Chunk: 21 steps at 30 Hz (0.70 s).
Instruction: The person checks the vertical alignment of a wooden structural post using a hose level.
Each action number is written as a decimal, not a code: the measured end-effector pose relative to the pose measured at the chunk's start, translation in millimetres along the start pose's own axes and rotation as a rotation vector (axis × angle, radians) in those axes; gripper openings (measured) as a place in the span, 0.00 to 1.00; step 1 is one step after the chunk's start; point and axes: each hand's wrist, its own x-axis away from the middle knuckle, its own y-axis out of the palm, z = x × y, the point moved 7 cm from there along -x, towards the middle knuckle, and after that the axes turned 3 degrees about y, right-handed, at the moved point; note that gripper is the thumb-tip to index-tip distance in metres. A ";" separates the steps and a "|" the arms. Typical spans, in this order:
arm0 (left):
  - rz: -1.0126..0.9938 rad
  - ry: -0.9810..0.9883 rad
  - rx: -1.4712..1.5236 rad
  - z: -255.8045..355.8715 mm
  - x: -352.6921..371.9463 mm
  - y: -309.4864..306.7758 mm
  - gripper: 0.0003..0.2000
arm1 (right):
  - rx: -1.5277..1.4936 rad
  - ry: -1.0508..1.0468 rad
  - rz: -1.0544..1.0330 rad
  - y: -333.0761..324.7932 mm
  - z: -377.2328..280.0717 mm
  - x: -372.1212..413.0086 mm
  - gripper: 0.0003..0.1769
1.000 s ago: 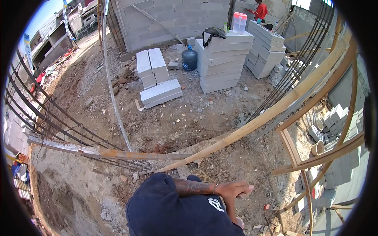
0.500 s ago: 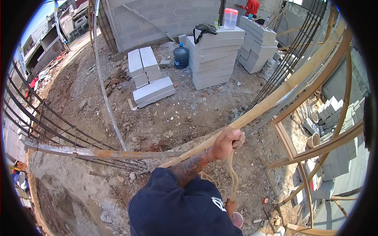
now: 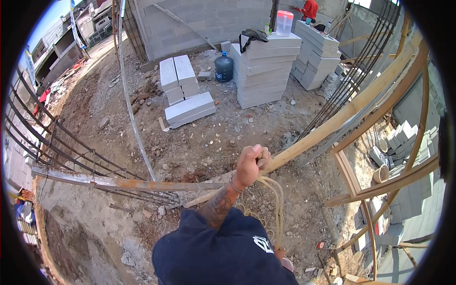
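Observation:
My left hand [image 3: 251, 164], at the end of a tattooed forearm with a bracelet, is closed in a fist, thumb on top. From under it hang strands of a thin yellowish hose [image 3: 279, 204], curving down toward my body. Lower down, my right hand [image 3: 280, 252] shows only in part beside my dark shirt [image 3: 213, 251], where the strands come together; most of its fingers are hidden. More of the hose lies in loops on the dirt behind my forearm. Just beyond my left fist runs a long bamboo pole [image 3: 304, 142], crossing at a slant.
Rusty rebar [image 3: 61, 137] and a metal bar [image 3: 128, 184] stretch across the left. Ahead stand stacked white blocks [image 3: 266, 71], a blue water jug [image 3: 223, 66] and a pitcher [image 3: 285, 23]. A wooden frame [image 3: 349, 175] is at right. A person in red [image 3: 308, 9] works at the back.
My left hand has moved left and slightly up, away from the pole. The hose strands have gone from nearly straight to a wider, slack curve. The view has shifted a little.

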 end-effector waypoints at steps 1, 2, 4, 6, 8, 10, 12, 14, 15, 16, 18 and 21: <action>-0.007 -0.071 -0.008 -13.5 9.5 4.3 0.22 | 0.003 0.000 -0.005 7.5 11.4 -8.8 0.24; -0.012 -0.143 -0.016 -27.2 18.9 8.9 0.22 | 0.009 0.012 -0.027 24.3 36.5 -25.9 0.25; -0.063 -0.173 -0.052 -46.4 32.2 18.4 0.22 | 0.019 0.029 -0.053 28.0 43.7 -27.0 0.27; -0.125 -0.202 -0.085 -61.8 40.1 29.8 0.23 | -0.045 0.072 -0.075 16.7 30.1 -21.8 0.27; -0.213 -0.279 -0.040 -77.5 47.4 44.2 0.23 | -0.069 0.067 -0.081 13.8 26.1 -20.2 0.27; -0.264 -0.289 -0.024 -79.7 51.2 61.5 0.22 | -0.122 0.098 -0.085 6.0 17.0 -17.0 0.25; -0.391 -0.401 -0.067 -88.2 62.6 83.0 0.22 | -0.204 0.134 -0.090 -0.4 7.8 -6.7 0.24; -0.493 -0.410 -0.023 -101.8 74.9 94.8 0.21 | -0.306 0.181 -0.074 -1.4 10.5 -0.4 0.23; -0.534 -0.419 -0.022 -101.5 79.5 102.8 0.21 | -0.292 0.216 -0.100 1.8 15.4 1.9 0.23; -0.582 -0.431 -0.017 -103.2 85.4 111.5 0.21 | -0.284 0.255 -0.122 8.8 29.5 1.0 0.22; -0.630 -0.464 0.025 -114.9 99.6 121.4 0.21 | -0.343 0.283 -0.055 23.8 60.2 -5.0 0.23; -0.655 -0.464 0.018 -118.2 105.2 128.2 0.20 | -0.381 0.314 0.028 22.8 75.4 7.0 0.23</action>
